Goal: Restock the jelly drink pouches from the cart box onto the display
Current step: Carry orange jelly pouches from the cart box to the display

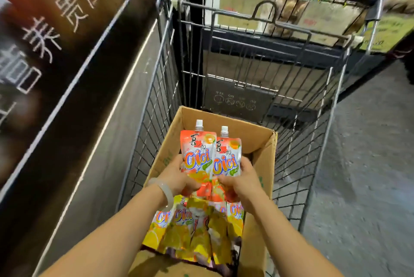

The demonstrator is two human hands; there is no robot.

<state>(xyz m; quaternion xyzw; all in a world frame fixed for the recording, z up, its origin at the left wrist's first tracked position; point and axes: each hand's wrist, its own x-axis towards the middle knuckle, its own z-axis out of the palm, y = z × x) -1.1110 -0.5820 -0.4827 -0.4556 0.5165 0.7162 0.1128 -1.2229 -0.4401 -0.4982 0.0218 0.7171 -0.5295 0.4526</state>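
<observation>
Fingers of your left hand curl round the lower part of one orange pouch, and the fingers of your right hand grip the lower part of a second orange pouch just beside it. You hold both pouches upright, side by side and touching, white caps pointing away from you, above the open cardboard box. That box sits inside the wire cart, close to its near end. Below your wrists, more pouches lie in the box: a bunch of yellow pouches packed together, with their lower ends toward you. A pale bracelet circles your left wrist. To your left, a dark sign panel with white characters runs alongside the cart. Beyond the cart's far end, a display of pale goods shows through the wires, too blurred to make out. Grey floor lies to the right of the cart.
</observation>
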